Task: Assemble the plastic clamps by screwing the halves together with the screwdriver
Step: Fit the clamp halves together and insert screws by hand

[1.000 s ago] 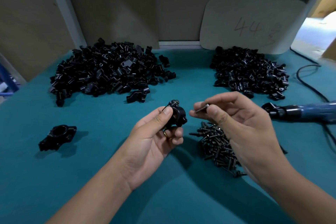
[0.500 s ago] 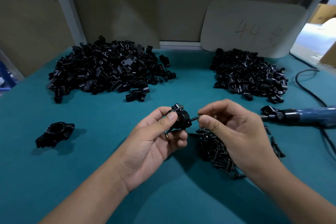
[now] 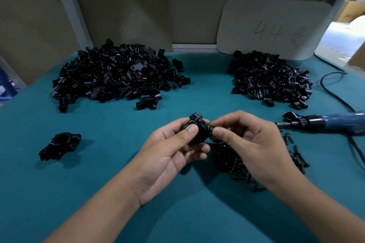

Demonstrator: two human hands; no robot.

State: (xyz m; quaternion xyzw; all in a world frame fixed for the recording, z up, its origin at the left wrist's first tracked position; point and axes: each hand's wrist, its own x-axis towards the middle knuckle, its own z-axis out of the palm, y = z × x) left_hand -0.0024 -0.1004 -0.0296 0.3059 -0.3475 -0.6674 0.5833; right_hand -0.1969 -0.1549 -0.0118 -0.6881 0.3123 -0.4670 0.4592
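Observation:
My left hand (image 3: 173,152) grips a black plastic clamp (image 3: 198,129) above the green table, thumb on its front; a screw head sticks up from its top. My right hand (image 3: 248,144) pinches a dark screw (image 3: 211,129) against the clamp's right side, its shaft mostly hidden. A pile of loose screws (image 3: 240,165) lies under my right hand. The blue electric screwdriver (image 3: 324,123) lies on the table to the right, untouched. One assembled clamp (image 3: 61,145) sits at the left.
Two heaps of black clamp halves stand at the back: a big one (image 3: 118,77) on the left, a smaller one (image 3: 270,81) on the right. A black cable (image 3: 335,94) curves along the right edge. A pale board marked 44 (image 3: 272,27) leans on the back wall.
My right hand has brought the screw leftwards from mid-air to the clamp's right side. Both hands have drawn together; the left hand kept its grip on the clamp.

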